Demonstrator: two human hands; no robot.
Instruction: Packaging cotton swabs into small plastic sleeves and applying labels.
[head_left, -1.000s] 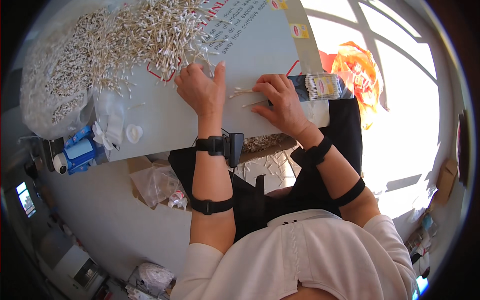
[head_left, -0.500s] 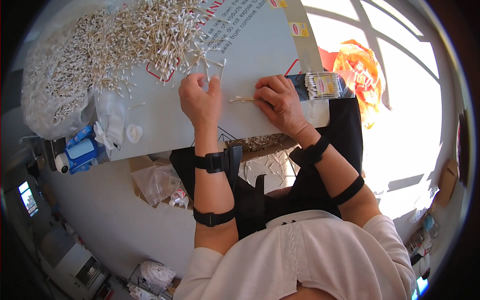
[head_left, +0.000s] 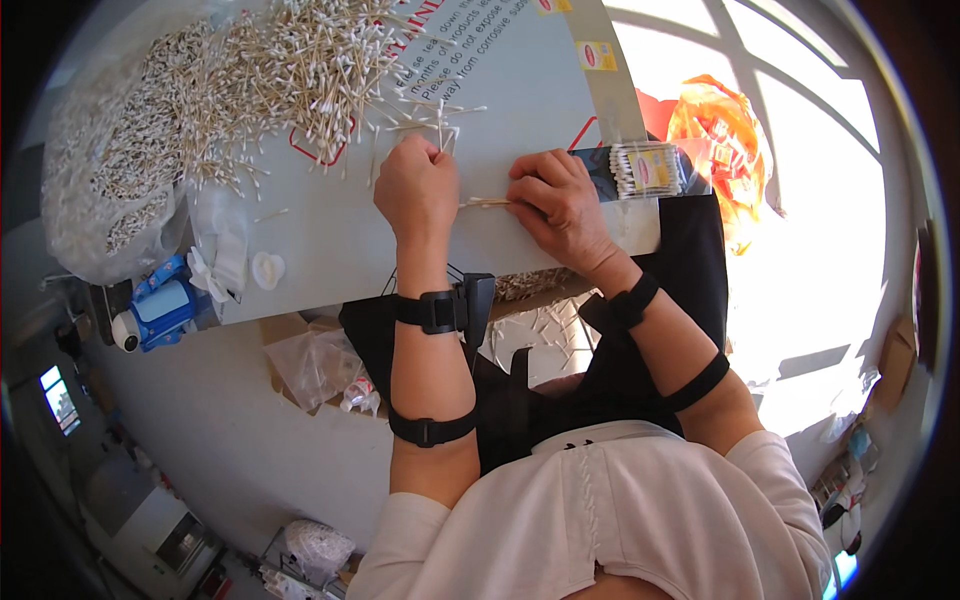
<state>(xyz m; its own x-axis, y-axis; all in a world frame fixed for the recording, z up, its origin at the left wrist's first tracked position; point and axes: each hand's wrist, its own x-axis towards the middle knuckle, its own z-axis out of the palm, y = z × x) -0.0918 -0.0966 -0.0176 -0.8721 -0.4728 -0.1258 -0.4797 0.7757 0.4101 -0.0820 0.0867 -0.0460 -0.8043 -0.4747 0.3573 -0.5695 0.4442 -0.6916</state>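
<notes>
A big heap of cotton swabs (head_left: 250,80) with wooden sticks covers the far left of a grey board (head_left: 520,110). My left hand (head_left: 418,190) rests on the board at the heap's near edge, its fingers pinching a few loose swabs. My right hand (head_left: 560,205) lies just beside it and grips a small bundle of swabs (head_left: 485,203) that pokes out toward the left hand. A clear pack of swabs (head_left: 645,170) lies on the board just right of my right hand.
A clear plastic bag (head_left: 100,200) full of swabs bulges at the board's left end. Below it sit a blue-and-white device (head_left: 155,310) and small white caps (head_left: 265,268). An orange bag (head_left: 715,135) lies on the sunlit floor at right. A crumpled plastic bag (head_left: 315,365) sits under the board.
My left hand has slid forward from the board's middle to the edge of the swab heap and curled its fingers. My right hand has stayed in place with its bundle.
</notes>
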